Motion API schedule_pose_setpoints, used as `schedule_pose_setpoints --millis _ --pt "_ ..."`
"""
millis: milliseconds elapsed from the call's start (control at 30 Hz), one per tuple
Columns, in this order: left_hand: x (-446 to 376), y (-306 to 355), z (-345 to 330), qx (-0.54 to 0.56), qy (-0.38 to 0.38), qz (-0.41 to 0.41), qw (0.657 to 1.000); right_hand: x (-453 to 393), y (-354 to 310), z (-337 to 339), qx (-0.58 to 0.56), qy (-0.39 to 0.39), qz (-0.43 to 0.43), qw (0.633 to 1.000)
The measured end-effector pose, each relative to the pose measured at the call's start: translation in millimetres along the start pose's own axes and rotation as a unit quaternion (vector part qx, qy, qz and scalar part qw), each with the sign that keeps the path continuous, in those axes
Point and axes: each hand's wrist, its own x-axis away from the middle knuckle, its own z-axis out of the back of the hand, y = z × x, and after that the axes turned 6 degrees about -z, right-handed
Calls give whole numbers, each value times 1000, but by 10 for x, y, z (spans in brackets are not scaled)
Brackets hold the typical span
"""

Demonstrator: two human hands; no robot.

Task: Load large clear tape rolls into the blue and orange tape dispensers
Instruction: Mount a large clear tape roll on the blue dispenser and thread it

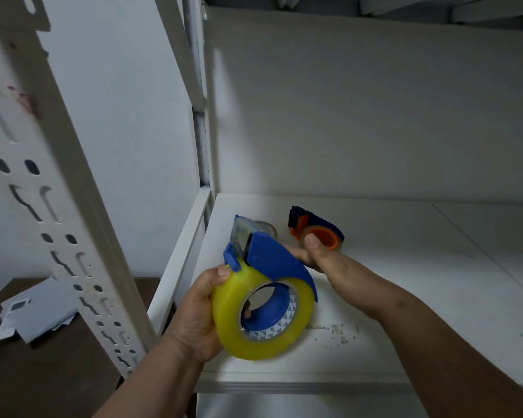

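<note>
I hold the blue tape dispenser [269, 260] above the front of the white shelf [405, 291]. A large yellowish clear tape roll [233, 327] sits on its blue hub. My left hand [194, 315] grips the roll from the left, thumb near the blue roller. My right hand [317, 254] grips the dispenser's back edge. Behind my right hand, the orange dispenser [320, 233] lies on the shelf with a clear roll around its orange hub. Another clear roll [267, 227] shows partly behind the blue dispenser's cutter.
A white slotted rack post [73, 236] stands close on the left. Beyond it, folded white papers [40, 309] lie on a dark brown table [58, 372]. Small flecks [338, 333] dot the shelf near its front. The shelf's back wall [375, 116] is plain white.
</note>
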Motion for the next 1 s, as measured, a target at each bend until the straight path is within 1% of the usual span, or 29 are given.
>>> schedule_pose_setpoints --millis 33,67,100,133,167,233,333,467,567,667,733,833,900,1000 --pt "-10 5 8 1 14 2 1000 -24 19 19 -11 28 -18 999" --pt "-29 12 10 1 21 4 1000 -46 26 18 -43 52 -19 998" --pt "-48 21 2 -2 20 6 1000 -61 7 -6 -93 58 -1 994" --pt "-66 25 -10 -7 18 7 1000 -69 -20 -50 -133 45 25 990" --pt "-81 25 -22 -10 17 10 1000 -77 -39 -98 -151 29 48 987" --pt "-84 12 -19 -9 19 18 1000 -71 -6 -156 -156 7 72 985" --pt "-35 -41 31 3 32 28 999 -56 74 -112 -204 -30 46 977" --pt "-7 -113 66 42 79 52 995 -100 30 -124 -278 -40 -9 960" --pt "-4 -132 93 47 86 67 993 -120 -12 -133 -286 -65 -43 955" --pt "-5 -127 63 18 48 49 998 -111 3 -104 -317 -81 -55 943" --pt "-5 -112 54 -11 44 36 998 -103 1 -117 -323 -78 -56 941" --pt "-46 -92 86 -69 80 16 994 -110 -14 -130 -320 -41 -31 946" --pt "-75 -68 79 -116 108 6 987 -133 -44 -118 -268 3 -12 963" --pt "-65 -22 4 -182 82 -12 980 -162 -34 -130 -237 35 8 971"
